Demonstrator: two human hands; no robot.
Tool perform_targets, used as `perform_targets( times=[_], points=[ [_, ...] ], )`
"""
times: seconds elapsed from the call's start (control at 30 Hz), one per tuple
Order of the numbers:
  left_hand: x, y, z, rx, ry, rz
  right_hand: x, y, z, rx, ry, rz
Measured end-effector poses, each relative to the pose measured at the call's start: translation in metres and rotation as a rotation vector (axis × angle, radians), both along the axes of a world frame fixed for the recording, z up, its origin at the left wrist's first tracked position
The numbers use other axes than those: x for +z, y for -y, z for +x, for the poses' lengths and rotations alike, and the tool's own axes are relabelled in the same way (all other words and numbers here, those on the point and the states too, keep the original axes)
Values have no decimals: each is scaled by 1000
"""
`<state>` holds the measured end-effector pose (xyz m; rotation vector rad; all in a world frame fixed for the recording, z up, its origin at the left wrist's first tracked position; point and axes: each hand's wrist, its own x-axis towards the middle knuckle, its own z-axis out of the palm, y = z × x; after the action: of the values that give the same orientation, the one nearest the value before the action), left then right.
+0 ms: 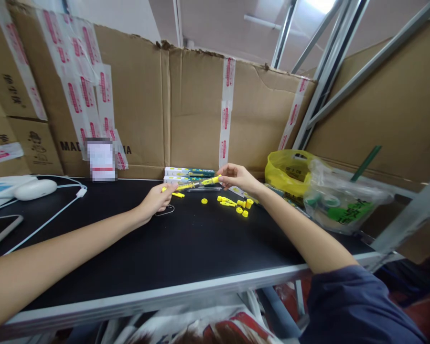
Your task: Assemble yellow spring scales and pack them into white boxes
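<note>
A slim yellow pen-like tool with a clear middle section spans the gap between my hands above the black table. My left hand is closed around its left end. The fingertips of my right hand pinch the yellow right end. Below my left hand, a bent metal wire loop shows, partly hidden by the fingers. Another small yellow piece lies beside that hand. Small yellow parts, several of them, lie below my right hand, and a single yellow ring sits apart to their left.
Printed narrow boxes stand against the cardboard wall. At right are a yellow plastic bag and a clear bag with a green straw. A white case, cables and a phone occupy the left. A metal rail edges the table.
</note>
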<state>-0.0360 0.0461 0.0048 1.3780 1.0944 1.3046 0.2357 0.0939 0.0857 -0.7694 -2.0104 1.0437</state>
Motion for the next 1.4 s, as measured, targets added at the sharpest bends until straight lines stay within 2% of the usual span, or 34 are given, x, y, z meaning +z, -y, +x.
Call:
perform_targets(
  times=[0.27, 0.77, 1.13, 1.4],
  points=[
    [1, 3, 1, 18, -29, 16, 0, 2, 0, 30, -17, -12],
    [9, 7, 4, 108, -70, 98, -3, 4, -7, 58, -187, 11],
    [4, 4, 3, 102, -91, 131, -8, 0, -8, -20, -38, 14],
    [0, 5, 2, 114, -185, 213, -17, 12, -19, -76, 107, 11]
  ],
)
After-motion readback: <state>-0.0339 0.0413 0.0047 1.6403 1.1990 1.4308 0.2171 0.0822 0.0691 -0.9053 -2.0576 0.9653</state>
